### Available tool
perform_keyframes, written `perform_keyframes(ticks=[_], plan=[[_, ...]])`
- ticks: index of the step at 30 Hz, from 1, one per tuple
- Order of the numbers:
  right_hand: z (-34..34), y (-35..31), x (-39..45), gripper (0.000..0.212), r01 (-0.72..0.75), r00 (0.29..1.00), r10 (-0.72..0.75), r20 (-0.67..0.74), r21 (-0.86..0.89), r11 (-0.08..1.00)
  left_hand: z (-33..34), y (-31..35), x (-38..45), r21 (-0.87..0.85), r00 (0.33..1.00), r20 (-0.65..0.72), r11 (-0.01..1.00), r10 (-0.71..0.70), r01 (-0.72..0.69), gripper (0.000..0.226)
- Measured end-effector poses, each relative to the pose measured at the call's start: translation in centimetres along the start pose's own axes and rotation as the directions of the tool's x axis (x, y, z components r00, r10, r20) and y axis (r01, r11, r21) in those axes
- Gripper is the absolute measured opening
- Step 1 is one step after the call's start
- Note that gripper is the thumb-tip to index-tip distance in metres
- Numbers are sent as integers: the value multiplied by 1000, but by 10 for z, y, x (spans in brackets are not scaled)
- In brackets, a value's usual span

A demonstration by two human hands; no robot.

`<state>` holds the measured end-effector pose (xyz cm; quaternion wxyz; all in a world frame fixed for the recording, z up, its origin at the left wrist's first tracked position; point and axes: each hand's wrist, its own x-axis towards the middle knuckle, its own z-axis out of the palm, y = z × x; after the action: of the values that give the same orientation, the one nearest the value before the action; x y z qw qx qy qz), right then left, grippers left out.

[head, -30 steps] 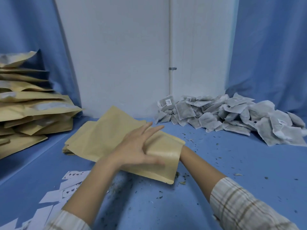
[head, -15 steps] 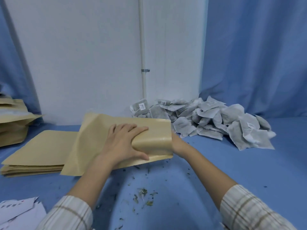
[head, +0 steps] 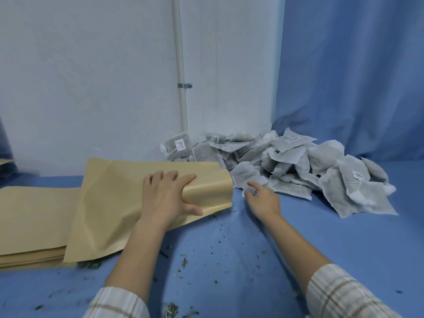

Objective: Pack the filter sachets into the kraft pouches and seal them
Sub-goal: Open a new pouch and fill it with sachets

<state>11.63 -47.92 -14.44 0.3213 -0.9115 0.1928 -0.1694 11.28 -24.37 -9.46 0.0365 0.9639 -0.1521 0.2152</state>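
A paper pouch (head: 128, 203) is gripped at its open end by the left hand (head: 167, 198); a sachet (head: 246, 177) is touched by the right hand (head: 263, 200), fingers loosely spread.

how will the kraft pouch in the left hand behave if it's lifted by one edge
Probably floppy: the kraft pouch already curls over where the left hand grips its end. Likely light, since it looks flat and unfilled. It may slide easily, as it lies loosely across the pouch stack.
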Motion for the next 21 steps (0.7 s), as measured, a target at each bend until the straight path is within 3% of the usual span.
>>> perform_keyframes(ticks=[4, 7, 8, 10, 12, 14, 15, 21], plan=[[17, -3, 17, 51, -104, 993, 105, 51, -18, 994, 8, -1, 4, 35, 1000, -16, 999, -6, 6, 93], [24, -3, 12, 40, -35, 978, 73, -193, 191, 981, 7, -5, 6, -11, 999, -34, 1000, -26, 25, 93], [20, -4, 10, 35, -28, 950, 123, -288, 313, 949, 6, -6, 6, -20, 999, -38, 999, -31, 30, 94], [6, -7, 8, 32, -27, 885, 280, -371, 561, 827, 5, -8, 5, -25, 999, -30, 999, -31, 31, 94], [-7, -5, 8, 29, 16, 904, 337, -264, 808, 589, 4, -9, 3, -33, 999, -15, 999, -28, 27, 95], [-17, -4, 7, 25, 15, 961, 253, -113, 933, 360, 0, -11, 4, -61, 999, -17, 998, -31, 30, 95], [-21, -3, 6, 25, 4, 980, 186, -69, 944, 329, -2, -13, 5, -77, 999, -25, 996, -34, 32, 94], [-44, -6, 8, 19, 127, 988, -149, -51, 820, 559, -9, -18, 2, -122, 999, -19, 992, -32, 30, 94]])
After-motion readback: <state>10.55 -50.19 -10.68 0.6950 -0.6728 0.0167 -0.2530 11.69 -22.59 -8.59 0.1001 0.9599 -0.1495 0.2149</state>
